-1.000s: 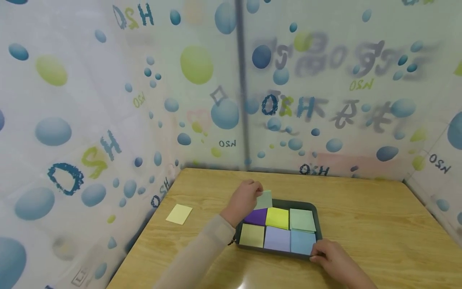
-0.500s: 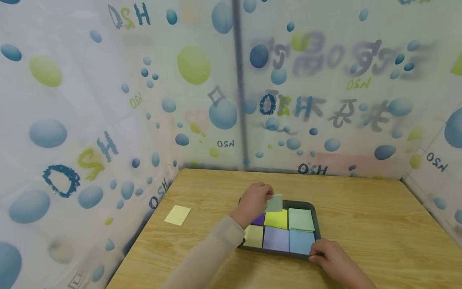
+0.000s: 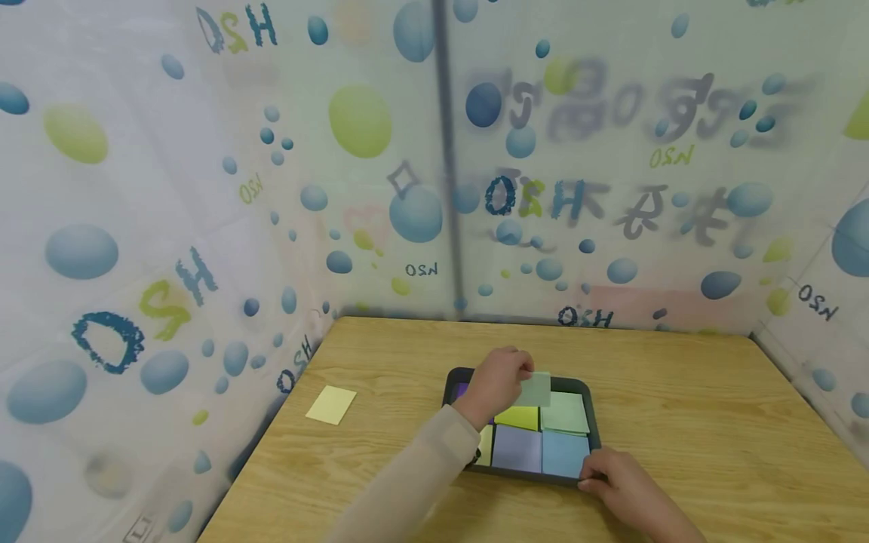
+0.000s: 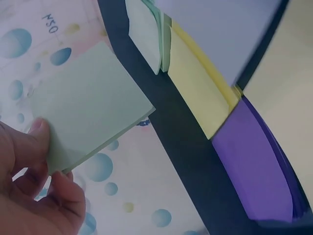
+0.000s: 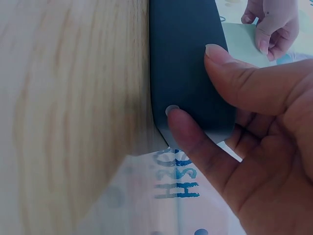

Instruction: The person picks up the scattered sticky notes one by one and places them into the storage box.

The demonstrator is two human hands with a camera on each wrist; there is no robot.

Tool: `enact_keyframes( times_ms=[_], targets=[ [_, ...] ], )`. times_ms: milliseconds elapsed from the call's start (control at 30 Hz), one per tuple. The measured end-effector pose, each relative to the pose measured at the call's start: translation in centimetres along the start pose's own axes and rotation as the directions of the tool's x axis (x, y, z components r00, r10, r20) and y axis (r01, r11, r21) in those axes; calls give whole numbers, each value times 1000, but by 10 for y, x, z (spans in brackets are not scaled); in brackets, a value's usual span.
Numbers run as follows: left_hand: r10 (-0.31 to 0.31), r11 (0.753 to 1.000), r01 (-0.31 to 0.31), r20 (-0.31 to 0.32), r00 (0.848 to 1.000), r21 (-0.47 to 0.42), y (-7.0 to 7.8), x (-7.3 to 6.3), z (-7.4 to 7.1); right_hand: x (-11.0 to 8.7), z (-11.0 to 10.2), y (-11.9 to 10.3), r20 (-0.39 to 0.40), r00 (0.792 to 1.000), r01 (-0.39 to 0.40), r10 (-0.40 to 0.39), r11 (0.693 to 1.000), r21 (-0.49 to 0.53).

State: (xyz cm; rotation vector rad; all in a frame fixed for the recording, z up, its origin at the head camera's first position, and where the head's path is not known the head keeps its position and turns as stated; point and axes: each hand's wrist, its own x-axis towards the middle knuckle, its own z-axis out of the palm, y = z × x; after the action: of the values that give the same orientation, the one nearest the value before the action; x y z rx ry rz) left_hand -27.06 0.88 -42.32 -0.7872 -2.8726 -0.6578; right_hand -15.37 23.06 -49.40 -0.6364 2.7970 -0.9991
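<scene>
My left hand (image 3: 495,383) pinches a thin pale green sticky note pad (image 4: 93,103) by its edge, thumb on one face. The pad is held above the back of a dark tray (image 3: 462,374), overlapping the yellow and green pads in the head view. Square sticky note pads lie in two rows there: a purple one (image 4: 254,161), partly behind my left hand, a bright yellow one (image 3: 517,417), a light green stack (image 3: 566,416), a cream one (image 3: 486,445), a lavender one (image 3: 517,449) and a blue one (image 3: 565,454). My right hand (image 3: 621,483) grips the tray's front right corner.
A single pale yellow note (image 3: 331,405) lies on the wooden table (image 3: 686,407), left of the tray. Curtain-like sheets (image 3: 366,226) printed with bubbles and letters enclose the back and both sides of the table.
My left hand has moved to the right over the tray with the pale green pad, from near the purple pad toward the light green stack. My right hand stays on the tray corner.
</scene>
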Motion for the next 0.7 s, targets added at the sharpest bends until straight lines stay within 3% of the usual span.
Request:
enact_keyframes(
  times_ms=[267, 567, 700],
  targets=[
    [37, 999, -37, 19, 999, -18, 8, 12, 12, 1, 0, 0, -18, 1000, 22, -22, 1000, -6],
    [-47, 994, 60, 136, 990, -90, 18, 23, 27, 0, 0, 1, -7, 1000, 16, -17, 1000, -3],
    [-54, 992, 74, 179, 982, -104, 23, 25, 32, 0, -1, 1, -8, 999, 39, -39, 999, 1]
  ],
)
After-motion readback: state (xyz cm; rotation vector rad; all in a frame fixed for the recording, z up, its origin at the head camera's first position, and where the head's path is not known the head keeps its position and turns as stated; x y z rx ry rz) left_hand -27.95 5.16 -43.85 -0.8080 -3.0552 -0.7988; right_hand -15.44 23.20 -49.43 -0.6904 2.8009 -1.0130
